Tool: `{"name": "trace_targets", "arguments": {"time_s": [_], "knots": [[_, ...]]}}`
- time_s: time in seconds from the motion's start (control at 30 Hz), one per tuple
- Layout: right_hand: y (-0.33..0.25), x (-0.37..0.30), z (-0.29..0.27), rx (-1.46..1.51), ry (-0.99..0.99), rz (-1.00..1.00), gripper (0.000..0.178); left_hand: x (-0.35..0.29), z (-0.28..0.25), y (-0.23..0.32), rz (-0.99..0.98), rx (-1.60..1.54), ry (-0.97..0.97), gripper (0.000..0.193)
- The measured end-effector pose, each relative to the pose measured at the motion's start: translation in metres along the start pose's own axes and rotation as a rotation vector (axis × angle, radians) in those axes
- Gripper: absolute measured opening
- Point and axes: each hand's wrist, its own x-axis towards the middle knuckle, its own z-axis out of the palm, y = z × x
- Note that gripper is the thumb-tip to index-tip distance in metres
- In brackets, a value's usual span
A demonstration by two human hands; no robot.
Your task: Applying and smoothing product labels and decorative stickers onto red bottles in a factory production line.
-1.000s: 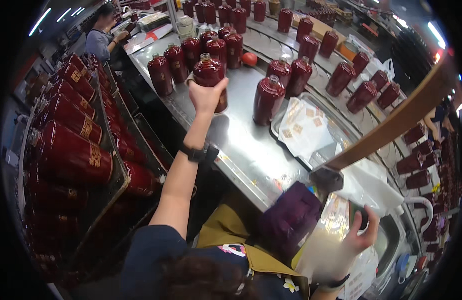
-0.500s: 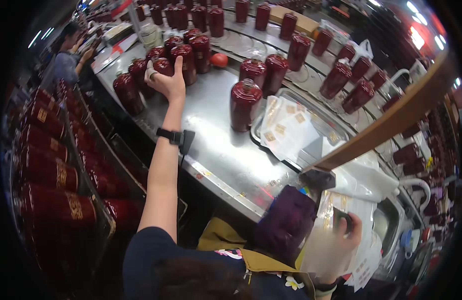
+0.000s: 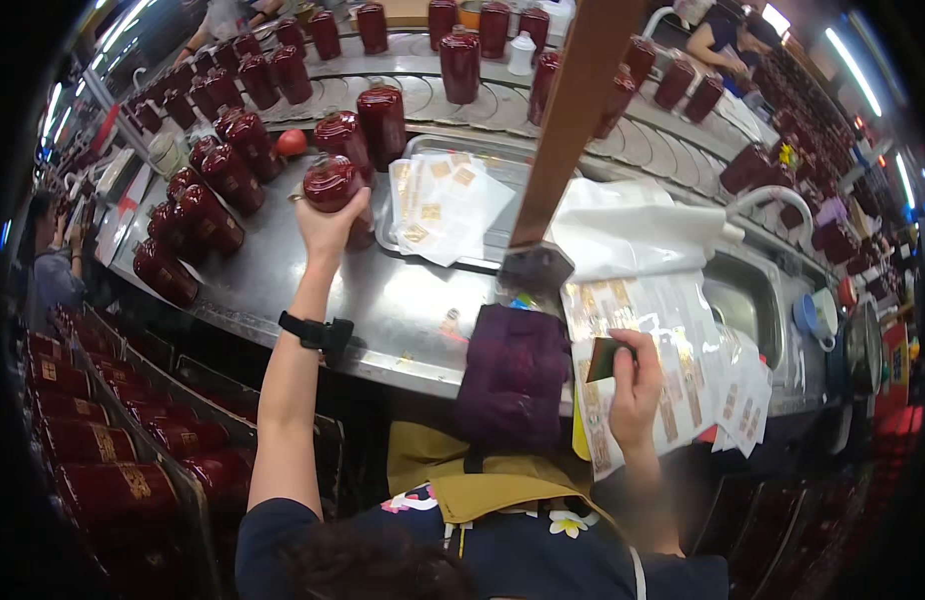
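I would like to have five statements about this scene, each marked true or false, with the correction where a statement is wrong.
1. The left-hand grip is around a dark red bottle. True.
2. The right-hand grip holds nothing. False: it holds a small flat dark green piece.
3. White sheets with gold labels lie on the metal tray. True.
4. The purple cloth lies inside the sink. False: it is at the front edge of the counter, to the left of the sink.
5. A red round object lies to the left of the metal tray in the picture. True.
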Motion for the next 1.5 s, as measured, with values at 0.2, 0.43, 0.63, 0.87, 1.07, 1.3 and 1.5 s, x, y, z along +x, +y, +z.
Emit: {"name": "trace_targets", "arguments": {"time_s": [0.2, 0.43, 0.63, 0.87, 1.07, 1.3, 1.5], "knots": [[-0.008, -0.012, -0.003, -0.036, -0.072, 0.024, 0.037, -0.062, -0.016, 0.066, -0.109, -0.341, -0.063, 0.049], [-0.035, -0.013, 0.031, -0.049, -0.285, -0.305, 0.104, -0.171, 0.040, 0.111, -0.839, -0.809, -0.668, 0.073], [-0.027, -0.034, 0.023, 0.121, -0.373, -0.007, 0.126, -0.224, 0.088, 0.128, -0.906, -0.591, -0.671, 0.058], [-0.019, -0.024, 0.023, 0.098, -0.323, -0.055, 0.124, -0.220, 0.101, 0.122, -0.888, -0.642, -0.590, 0.045], [-0.015, -0.012, 0.031, -0.236, -0.232, -0.193, 0.124, -0.198, 0.101, 0.100, -0.556, -0.242, -0.659, 0.047], [0.010, -0.032, 0.041, -0.121, -0.252, -0.039, 0.116, -0.209, 0.100, 0.139, -0.402, -0.291, -0.611, 0.044], [0.019, 0.006, -0.010, 0.060, -0.543, -0.017, 0.087, -0.211, 0.108, 0.139, -0.317, -0.171, -0.620, 0.048]]}}
